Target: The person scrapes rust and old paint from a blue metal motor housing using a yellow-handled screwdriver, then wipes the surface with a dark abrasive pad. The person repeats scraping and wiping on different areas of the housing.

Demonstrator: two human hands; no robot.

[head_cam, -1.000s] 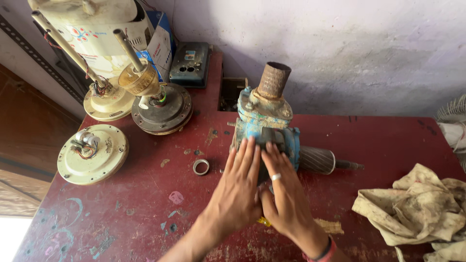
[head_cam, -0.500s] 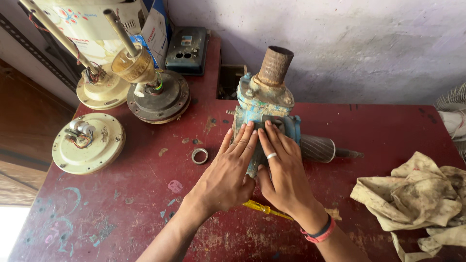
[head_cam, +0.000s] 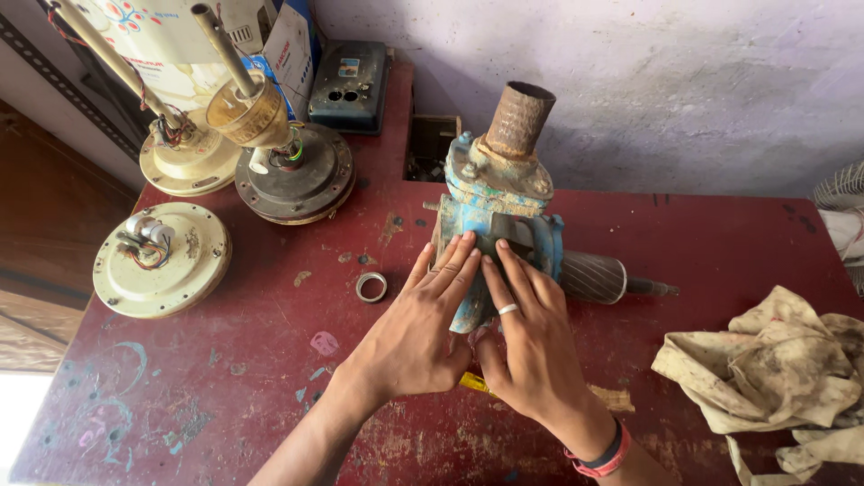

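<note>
Here, a person is leaning over a worn red table [head_cam: 738, 252], both bare hands resting flat on a blue pump body [head_cam: 493, 236] that is lying near the middle of the back edge. The left hand [head_cam: 416, 335] is spreading its fingers wide across the near side of the casting, palm down, gripping nothing. The right hand [head_cam: 533, 349], wearing a ring, is lying just beside it, fingers also stretched open and pressing on the same housing; it looks as though both palms are steadying the heavy part so it is not rolling. A rusty pipe stub [head_cam: 517, 119] is pointing up from the pump's top, and a ribbed rotor shaft [head_cam: 601, 277] is sticking out toward the right edge.

A small metal ring [head_cam: 371, 286] is lying loose, just left of the fingertips. A yellow tool handle [head_cam: 475, 383] is peeking out from under the palms; what kind it is cannot be told. Toward the back left corner, three ceiling fan motors [head_cam: 162, 259] are sitting with wires exposed. A dirty crumpled rag [head_cam: 772, 371] is sitting at the right edge.
</note>
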